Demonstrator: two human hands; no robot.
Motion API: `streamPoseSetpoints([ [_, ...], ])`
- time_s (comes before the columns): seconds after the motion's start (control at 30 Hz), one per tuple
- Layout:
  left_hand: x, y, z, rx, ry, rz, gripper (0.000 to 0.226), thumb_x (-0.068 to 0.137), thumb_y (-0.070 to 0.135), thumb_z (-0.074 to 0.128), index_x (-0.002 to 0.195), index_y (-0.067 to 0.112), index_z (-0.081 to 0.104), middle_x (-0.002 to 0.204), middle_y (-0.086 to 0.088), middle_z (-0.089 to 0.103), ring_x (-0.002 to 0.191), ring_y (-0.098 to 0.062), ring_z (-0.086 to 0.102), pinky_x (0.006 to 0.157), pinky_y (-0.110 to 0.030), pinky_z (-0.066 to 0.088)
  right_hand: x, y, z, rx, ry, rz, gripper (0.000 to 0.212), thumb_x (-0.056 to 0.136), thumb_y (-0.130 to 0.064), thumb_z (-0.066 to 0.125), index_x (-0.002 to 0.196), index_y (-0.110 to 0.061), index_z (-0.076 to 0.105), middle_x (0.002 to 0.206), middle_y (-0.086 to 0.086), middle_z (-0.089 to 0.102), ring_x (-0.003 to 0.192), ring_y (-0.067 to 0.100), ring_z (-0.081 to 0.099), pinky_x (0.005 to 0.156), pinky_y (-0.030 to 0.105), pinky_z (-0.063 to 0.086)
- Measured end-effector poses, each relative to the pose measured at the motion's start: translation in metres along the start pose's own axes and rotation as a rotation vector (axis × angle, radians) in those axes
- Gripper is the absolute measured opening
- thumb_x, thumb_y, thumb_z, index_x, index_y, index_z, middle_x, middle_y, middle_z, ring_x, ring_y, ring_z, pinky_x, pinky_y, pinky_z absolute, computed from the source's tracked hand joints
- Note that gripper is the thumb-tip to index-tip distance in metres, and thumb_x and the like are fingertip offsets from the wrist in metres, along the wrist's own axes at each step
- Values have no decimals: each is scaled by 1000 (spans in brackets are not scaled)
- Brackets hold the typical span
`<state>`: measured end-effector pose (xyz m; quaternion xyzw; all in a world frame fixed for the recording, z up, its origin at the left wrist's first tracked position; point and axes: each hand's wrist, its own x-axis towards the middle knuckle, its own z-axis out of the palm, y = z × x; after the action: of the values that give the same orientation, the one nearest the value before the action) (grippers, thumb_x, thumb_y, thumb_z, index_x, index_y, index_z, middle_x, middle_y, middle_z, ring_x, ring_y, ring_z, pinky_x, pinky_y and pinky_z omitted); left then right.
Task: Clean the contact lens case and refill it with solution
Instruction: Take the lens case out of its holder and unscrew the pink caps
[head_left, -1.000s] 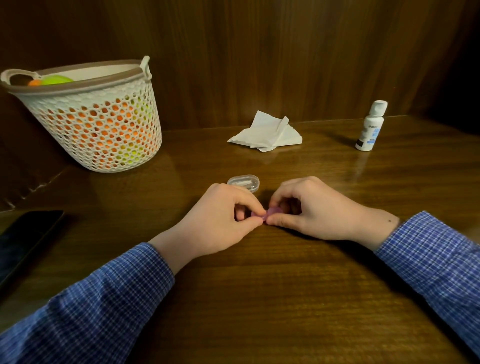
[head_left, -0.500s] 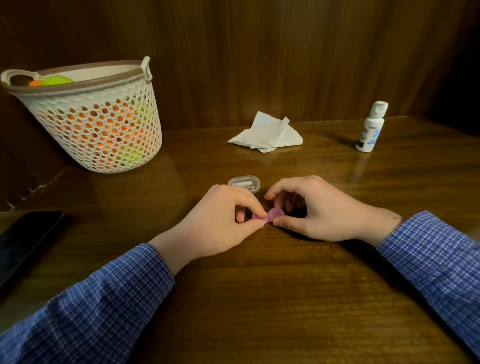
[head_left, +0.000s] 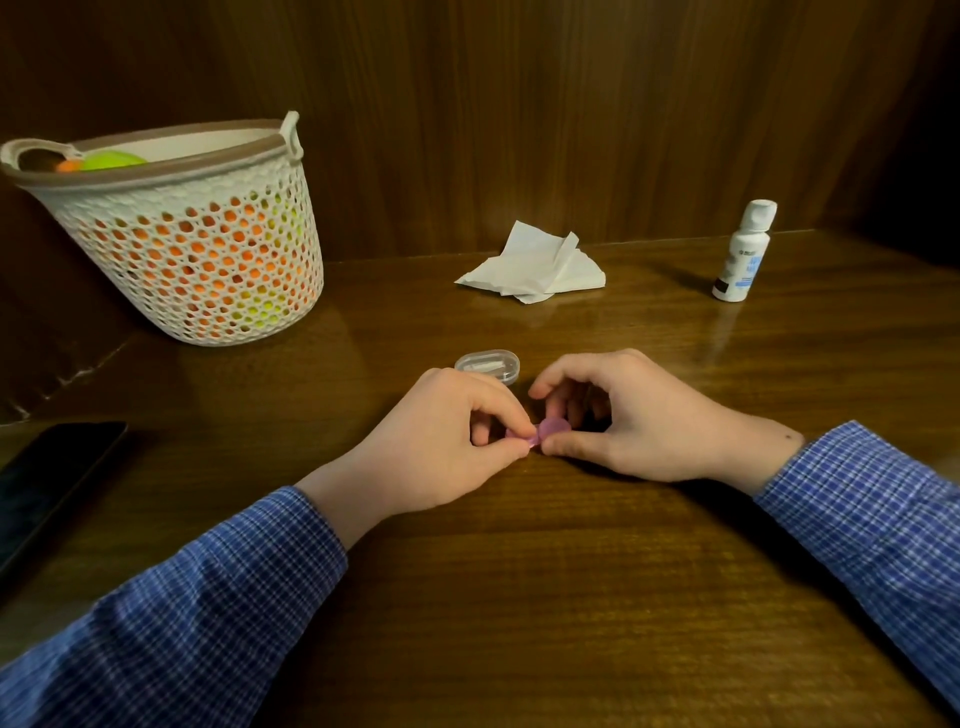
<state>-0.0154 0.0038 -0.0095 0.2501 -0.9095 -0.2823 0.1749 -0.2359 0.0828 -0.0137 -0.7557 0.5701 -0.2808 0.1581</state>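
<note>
- A small pink contact lens case (head_left: 545, 432) is held low over the middle of the wooden table (head_left: 571, 597), between the two hands.
- The case's left end is pinched by the left hand (head_left: 441, 452) between thumb and curled forefinger.
- The right end is pinched by the right hand (head_left: 623, 421); its thumb is laid along the near side of the case, and its forefinger is arched over the top.
- Whether the case's caps are on or off cannot be told, since most of it is covered by the fingers.
- A clear plastic box (head_left: 488, 365) is seen just behind the hands, resting on the table.
- A crumpled white tissue (head_left: 535, 270) is lying near the table's far edge, about midway along it.
- A white solution bottle (head_left: 744, 253) is set upright toward the far right corner, well apart from the hands, its cap on.
- A perforated white basket (head_left: 197, 249) with orange and green contents is placed at the far left corner.
- A dark phone (head_left: 47, 478) is lying flat at the left edge.
- Both forearms are covered by blue checked sleeves (head_left: 182, 623).
</note>
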Motion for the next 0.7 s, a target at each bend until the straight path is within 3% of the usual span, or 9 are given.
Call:
streamPoseSetpoints([
  [0.13,0,-1,0,-10,1,6,17,89,23,79,103,32,81,99,19,74,82,-13,67,74,-12,51,-1,0,0,11,-8,-1,45,83,-35,84,124,-27,66,93,-17,71,90,-1,66,72,11,51],
  [0.3,-1,-2,0,-16,2,12,16,89,23,79,102,32,82,99,18,74,81,-10,66,71,-14,52,-1,0,1,-45,32,12,49,81,-49,82,123,-28,67,93,-18,69,92,-4,64,71,9,50],
  [0.4,0,-2,1,3,-6,1,15,90,26,78,102,34,81,98,18,74,78,-12,65,70,-13,46,-1,0,1,11,21,18,46,83,-38,84,124,-28,66,93,-18,73,90,-3,67,73,10,52],
  [0.5,0,-3,1,-3,-7,-6,16,90,26,78,103,34,81,99,17,74,80,-15,67,70,-18,51,-1,-1,-2,35,-14,21,45,84,-30,84,125,-29,64,96,-18,74,92,-1,69,79,15,54],
  [0.6,0,-3,1,-5,-15,-1,16,90,26,78,104,34,80,100,17,74,79,-15,67,69,-22,56,-1,-1,-5,37,-44,14,45,85,-27,83,126,-29,64,98,-17,74,94,1,69,82,18,56],
  [0.7,0,-4,1,-16,-9,9,16,90,25,78,103,33,81,99,18,74,78,-14,66,67,-17,54,-1,-1,-2,24,-22,-1,46,84,-32,83,126,-28,65,97,-16,72,93,-1,67,76,14,54],
])
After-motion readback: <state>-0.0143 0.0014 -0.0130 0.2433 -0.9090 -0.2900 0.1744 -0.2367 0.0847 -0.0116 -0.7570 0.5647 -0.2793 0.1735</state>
